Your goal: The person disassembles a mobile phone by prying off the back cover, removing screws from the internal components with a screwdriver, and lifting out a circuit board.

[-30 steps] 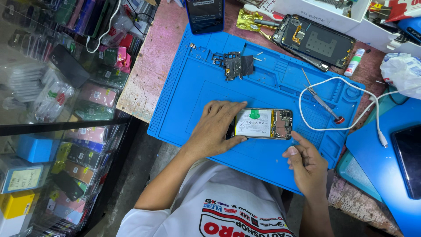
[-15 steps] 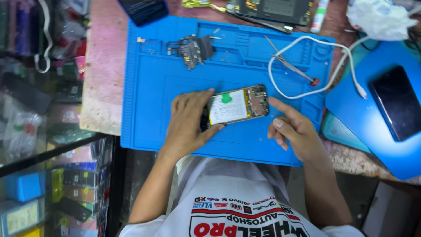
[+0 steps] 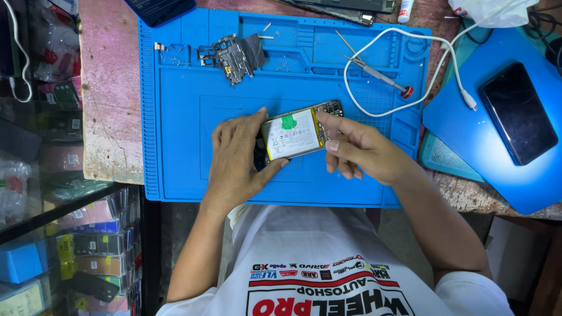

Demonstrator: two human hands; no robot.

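Two bare hands meet over one opened smartphone with its back cover off, white battery and green tab showing [image 3: 295, 133], near the middle of a bright blue silicone repair mat with moulded trays along its top edge [image 3: 175, 146]. Starting at the left, a glass-fronted cabinet stacked with small coloured boxes [image 3: 64, 246] stands beside a worn pink wooden bench top [image 3: 108, 105], and the mat lies on that bench.

The left hand [image 3: 237, 161] wraps around the phone's left end, fingers curled over the top edge and thumb pressed under the lower edge, so it holds the phone just above the mat. The right hand [image 3: 363, 152] closes on the phone's right end, with a fingertip laid on the exposed board beside the battery and the thumb beneath.

Above the left hand, in the mat's upper trays, lies a loose dark circuit board with a grey shield piece [image 3: 234, 55]. A few tiny screws sit near it. Further right, a slim metal screwdriver with a red cap [image 3: 377, 76] rests inside the loop of a white charging cable [image 3: 433, 64], well apart from the hands.

At the far right, a black smartphone lying face up [image 3: 518, 111] sits on a second, smooth blue pad [image 3: 468, 140] that overlaps the bench edge.
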